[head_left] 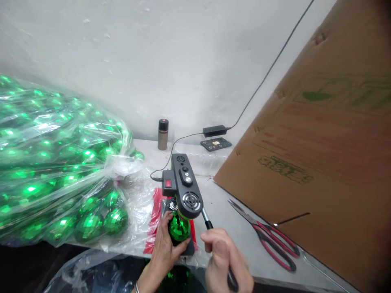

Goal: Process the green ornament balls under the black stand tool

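Observation:
A black bench-top press (187, 183) with a red switch stands on the bench. Beneath its head, my left hand (163, 246) grips a shiny green faceted ball (179, 228), thumb on the near side and fingers on the far side. The ball's top is hidden by the press head. My right hand (224, 258) is closed around the press's lever handle (208, 224), right of and nearer than the ball. Red tape (149, 245) lies under the press base.
Clear plastic bags of green balls (61, 162) fill the left side. Behind the press are a brown bottle (163, 136), a power adapter (214, 130) and a phone (216, 144). Scissors (269, 240) lie at right, beside a large cardboard box (305, 154).

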`<state>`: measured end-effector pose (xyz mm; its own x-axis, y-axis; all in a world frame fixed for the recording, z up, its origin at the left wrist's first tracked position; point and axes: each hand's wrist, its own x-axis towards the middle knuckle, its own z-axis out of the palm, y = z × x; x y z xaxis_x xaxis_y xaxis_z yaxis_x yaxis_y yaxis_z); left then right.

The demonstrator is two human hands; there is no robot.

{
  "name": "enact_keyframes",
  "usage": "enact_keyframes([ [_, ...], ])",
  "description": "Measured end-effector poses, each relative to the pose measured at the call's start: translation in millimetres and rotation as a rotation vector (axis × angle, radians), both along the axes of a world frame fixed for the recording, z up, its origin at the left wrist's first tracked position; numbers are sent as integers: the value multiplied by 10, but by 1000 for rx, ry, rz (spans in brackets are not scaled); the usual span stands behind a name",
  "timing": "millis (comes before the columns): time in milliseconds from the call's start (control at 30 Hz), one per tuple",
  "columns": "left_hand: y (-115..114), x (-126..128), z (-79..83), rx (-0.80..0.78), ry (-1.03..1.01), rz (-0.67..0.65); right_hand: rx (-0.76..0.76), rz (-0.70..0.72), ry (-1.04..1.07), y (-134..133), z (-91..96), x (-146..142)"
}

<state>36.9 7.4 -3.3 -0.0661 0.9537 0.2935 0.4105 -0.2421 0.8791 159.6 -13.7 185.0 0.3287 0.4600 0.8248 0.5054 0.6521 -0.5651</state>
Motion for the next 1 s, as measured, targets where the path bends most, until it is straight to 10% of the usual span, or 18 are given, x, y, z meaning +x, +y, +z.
enact_keyframes([
  [1000,-32,53,-93,-25,-32,33,108,-116,113,45,-356,-79],
])
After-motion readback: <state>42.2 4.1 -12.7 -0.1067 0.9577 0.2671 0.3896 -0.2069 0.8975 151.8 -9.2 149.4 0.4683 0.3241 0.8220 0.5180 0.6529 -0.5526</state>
